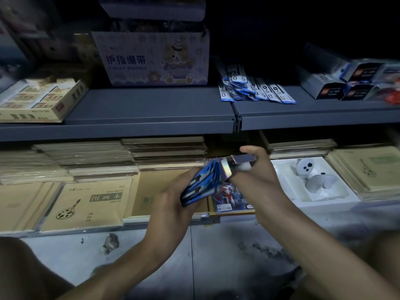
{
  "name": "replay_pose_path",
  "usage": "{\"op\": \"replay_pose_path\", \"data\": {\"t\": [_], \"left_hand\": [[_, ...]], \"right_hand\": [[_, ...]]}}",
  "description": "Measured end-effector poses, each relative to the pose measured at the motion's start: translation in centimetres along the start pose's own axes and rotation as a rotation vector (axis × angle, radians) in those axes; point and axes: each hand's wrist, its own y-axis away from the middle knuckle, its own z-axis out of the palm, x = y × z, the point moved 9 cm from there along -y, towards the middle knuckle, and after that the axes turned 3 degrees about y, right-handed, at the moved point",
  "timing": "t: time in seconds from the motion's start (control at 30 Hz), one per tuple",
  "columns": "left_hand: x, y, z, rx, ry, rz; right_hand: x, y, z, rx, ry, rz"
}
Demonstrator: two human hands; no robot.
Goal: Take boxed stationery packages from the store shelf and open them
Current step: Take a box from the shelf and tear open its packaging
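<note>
Two hands on one blue box (pixel 200 187), held in front of the lower shelf. The left hand (pixel 171 202) clamps the near end, fingers (pixel 185 178) curled round its side. The right hand (pixel 259 178) grips the far end, thumb (pixel 249 149) above the shiny opened flap (pixel 243 158), fingers tucked beneath. Just below the fingers lies a colourful card pack (pixel 229 197). Left of them are brown sketchbooks (pixel 91 200); right of them, a white tray (pixel 283 169) holding a bear figure (pixel 305 166). Well above the fingers, a finger-bandage carton (pixel 151 59) sits on the grey shelf (pixel 151 109).
</note>
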Motion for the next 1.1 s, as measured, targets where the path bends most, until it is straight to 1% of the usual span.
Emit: {"op": "replay_pose_path", "data": {"t": [0.07,0.2,0.23,0.3,0.33,0.4,0.47,0.53,0.63,0.8,1.0,1.1], "left_hand": [[-0.2,-0.2,0.1,-0.016,0.048,-0.075],[-2.3,-0.1,1.1,-0.126,0.251,-0.298],[-3.0,0.1,1.4,-0.150,0.348,-0.379],[-4.4,1.1,2.5,-0.216,0.574,-0.575],[-4.8,1.7,3.0,-0.255,0.658,-0.663],[-5.1,2.6,3.8,-0.317,0.745,-0.775],[-5.1,3.1,4.4,-0.365,0.788,-0.824],[-4.9,3.3,4.8,-0.404,0.786,-0.827],[-4.8,3.2,5.0,-0.452,0.740,-0.783],[-4.1,2.8,5.2,-0.531,0.627,-0.650],[-4.2,2.4,4.9,-0.560,0.465,-0.571],[-4.4,2.4,4.9,-0.577,0.396,-0.560]], "right_hand": [[-0.1,0.2,-0.1,-0.018,-0.050,0.011],[-1.0,0.6,-1.0,-0.018,-0.099,-0.039],[-1.6,0.7,-1.6,0.023,-0.072,-0.100],[-3.6,1.1,-3.0,0.136,0.073,-0.314],[-4.7,1.6,-3.2,0.167,0.160,-0.429],[-6.3,2.8,-2.9,0.192,0.320,-0.630],[-6.9,3.6,-2.2,0.191,0.408,-0.763],[-6.8,3.8,-1.1,0.148,0.453,-0.828],[-6.4,3.8,0.6,0.074,0.537,-0.884],[-6.3,3.3,1.2,0.030,0.666,-0.937],[-5.3,2.5,2.0,-0.130,0.693,-0.887],[-5.2,2.6,2.1,-0.164,0.685,-0.862]]}}
